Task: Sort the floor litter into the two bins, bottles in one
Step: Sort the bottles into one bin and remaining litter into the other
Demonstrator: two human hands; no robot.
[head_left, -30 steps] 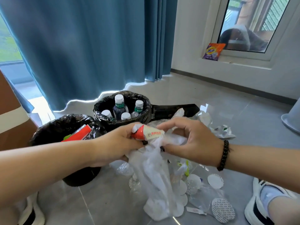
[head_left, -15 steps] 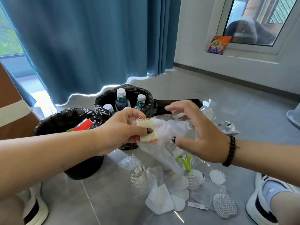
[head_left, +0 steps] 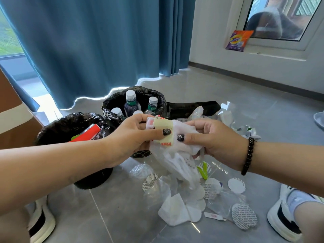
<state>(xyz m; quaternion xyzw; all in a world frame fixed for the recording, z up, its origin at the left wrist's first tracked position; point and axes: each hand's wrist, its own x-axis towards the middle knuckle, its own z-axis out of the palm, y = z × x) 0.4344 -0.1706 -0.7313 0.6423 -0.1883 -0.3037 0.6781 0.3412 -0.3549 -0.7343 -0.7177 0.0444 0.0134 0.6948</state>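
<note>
The head view shows both hands meeting above the litter, in front of the two black-lined bins. The left hand pinches a small cream-and-red wrapper, thumb on its face, fingers curled behind. The right hand grips a wad of white plastic that hangs down from between the hands toward the floor; its thumb presses the wad just beside the wrapper. Wrapper and plastic touch, and it is hard to tell whether they are stuck together or merely bunched. The far bin holds capped bottles standing upright; the near bin, to the left, holds a red packet and other scraps. More litter lies on the tiles below — round white pads, clear film, a folded tissue. The step in hand looks like gathering non-bottle waste into one bundle for the near bin. To do it well, I would crush the loose tail of plastic up into the fist first, so nothing trails or snags the bin liner — then carry the bundle left, over the near bin's mouth and clear of the bottle bin, before letting go. Light film tends to drift, so release low inside the rim.
</note>
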